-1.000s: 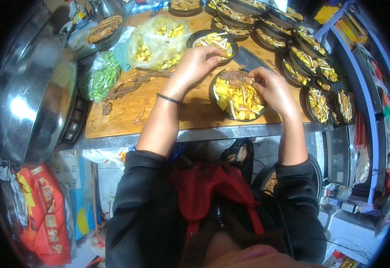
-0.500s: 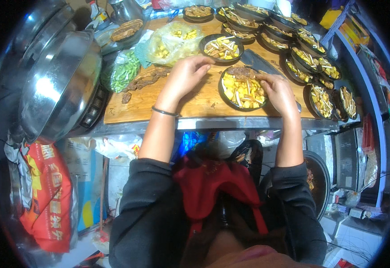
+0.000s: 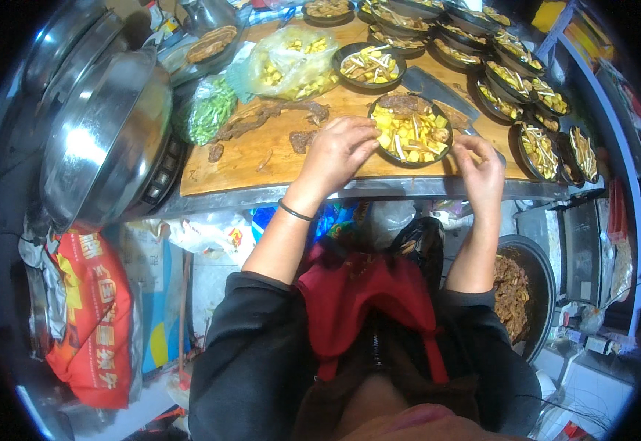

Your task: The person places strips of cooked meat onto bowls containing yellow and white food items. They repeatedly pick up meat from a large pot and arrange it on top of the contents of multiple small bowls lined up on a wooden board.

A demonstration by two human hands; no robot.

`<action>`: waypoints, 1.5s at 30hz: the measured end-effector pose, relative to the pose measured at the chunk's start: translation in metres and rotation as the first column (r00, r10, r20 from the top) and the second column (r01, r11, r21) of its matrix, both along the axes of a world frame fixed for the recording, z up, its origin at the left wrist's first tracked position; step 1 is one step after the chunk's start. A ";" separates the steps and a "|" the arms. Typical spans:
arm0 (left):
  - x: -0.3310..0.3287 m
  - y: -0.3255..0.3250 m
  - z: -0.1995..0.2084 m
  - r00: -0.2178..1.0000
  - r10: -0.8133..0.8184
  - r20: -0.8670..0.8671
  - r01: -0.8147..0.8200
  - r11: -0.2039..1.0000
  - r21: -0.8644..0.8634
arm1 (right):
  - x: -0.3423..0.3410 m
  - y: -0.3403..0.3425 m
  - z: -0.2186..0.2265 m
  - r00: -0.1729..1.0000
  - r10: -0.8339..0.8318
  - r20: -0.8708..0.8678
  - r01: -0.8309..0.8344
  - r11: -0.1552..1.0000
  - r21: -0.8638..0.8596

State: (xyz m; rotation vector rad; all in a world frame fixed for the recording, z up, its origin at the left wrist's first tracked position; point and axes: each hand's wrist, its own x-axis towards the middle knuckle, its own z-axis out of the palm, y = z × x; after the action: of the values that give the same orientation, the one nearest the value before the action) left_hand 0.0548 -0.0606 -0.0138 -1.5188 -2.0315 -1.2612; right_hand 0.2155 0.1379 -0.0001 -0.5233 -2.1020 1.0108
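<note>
A round black bowl [image 3: 417,165] sits near the front of the wooden board, holding yellow potato cubes [image 3: 407,138], pale strips and dark meat slices [image 3: 402,103] at its far side. My left hand [image 3: 341,153] grips the bowl's left rim with fingers curled. At the right rim, the fingertips and thumb of my right hand [image 3: 480,167] are closed on its edge. Behind the bowl lies a dark, wide knife blade [image 3: 438,90], partly covered. Left of it are cooked meat pieces [image 3: 269,116], including a small chunk [image 3: 302,140] beside my left wrist.
Many filled black bowls [image 3: 508,79] crowd the board's right and far sides. Bags of potato cubes [image 3: 291,62] and green pieces [image 3: 206,110] lie at the left. A large steel basin [image 3: 107,140] stands far left. Below right, a tub [image 3: 544,294] contains meat.
My right hand has left the bowl's contents for its right rim. My left hand has come nearer, onto the left rim. A meat chunk it had hidden now shows. The view has shifted slightly.
</note>
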 end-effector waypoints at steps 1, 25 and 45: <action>0.000 0.004 -0.001 1.000 -0.003 -0.030 0.003 1.000 -0.005 | 0.001 -0.003 0.002 0.999 0.020 0.031 -0.023 0.996 0.090; 0.016 0.026 0.013 0.973 -0.103 -0.205 0.069 0.984 -0.164 | -0.015 -0.023 0.000 0.981 0.175 0.080 -0.183 0.977 0.108; -0.078 -0.119 0.009 0.792 0.609 -0.047 -0.607 0.776 -0.171 | 0.024 0.041 -0.036 0.993 0.097 -0.067 -0.095 0.995 0.022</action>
State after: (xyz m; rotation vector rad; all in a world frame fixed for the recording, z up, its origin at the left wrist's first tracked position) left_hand -0.0235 -0.1792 -0.0052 -0.7731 -2.4097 -0.8355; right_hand 0.2397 0.1792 -0.0362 -0.3764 -2.0913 1.0474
